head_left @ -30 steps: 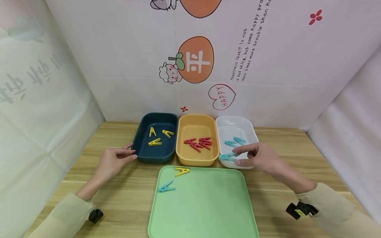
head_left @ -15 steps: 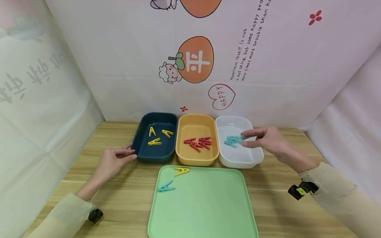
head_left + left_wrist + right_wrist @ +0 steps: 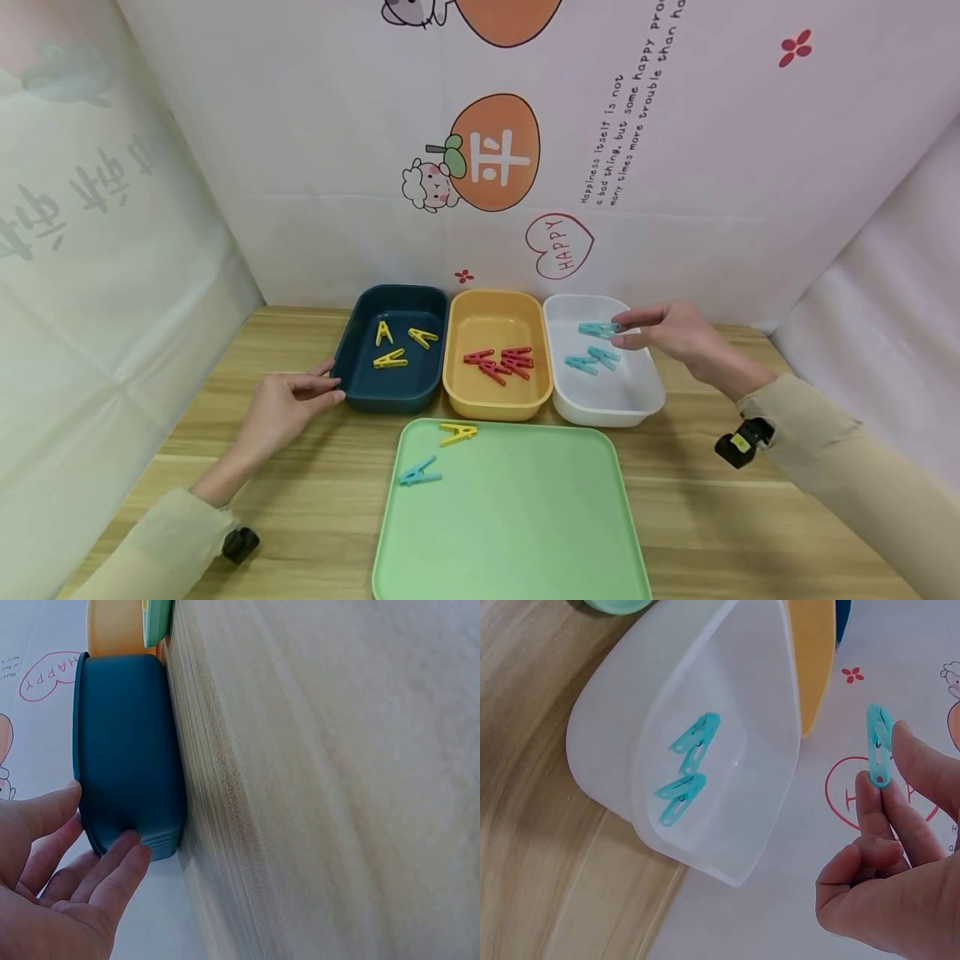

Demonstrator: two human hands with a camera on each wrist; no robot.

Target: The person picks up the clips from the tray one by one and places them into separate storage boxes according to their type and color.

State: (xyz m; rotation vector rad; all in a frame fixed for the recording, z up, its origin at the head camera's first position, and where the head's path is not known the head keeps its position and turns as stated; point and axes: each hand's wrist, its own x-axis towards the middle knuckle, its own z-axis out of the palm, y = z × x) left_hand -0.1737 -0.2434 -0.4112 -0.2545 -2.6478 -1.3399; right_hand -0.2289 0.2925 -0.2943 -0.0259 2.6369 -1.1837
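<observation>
My right hand [image 3: 671, 329] pinches a light blue clothespin [image 3: 597, 330] between thumb and fingers, above the back of the white bin [image 3: 645, 392]. In the right wrist view the held clothespin [image 3: 878, 746] hangs clear of the bin. Two more light blue clothespins [image 3: 592, 360] lie inside. At the dark blue bin [image 3: 390, 400] my left hand [image 3: 279, 410] holds the near left corner, with the thumb at the rim and fingers against the outer wall [image 3: 131, 742]. Several yellow clothespins [image 3: 390, 358] lie in that bin.
Between these two stands a yellow bin [image 3: 495, 408] with several red clothespins [image 3: 517, 360]. In front lies a green tray [image 3: 517, 517] bearing a yellow clothespin [image 3: 457, 433] and a light blue one [image 3: 420, 472]. A printed cloth [image 3: 337, 208] hangs close behind the bins.
My right hand has carried the light blue clothespin from the white bin's near edge toward its back. The white bin's near end has swung slightly right. The left hand has stayed put.
</observation>
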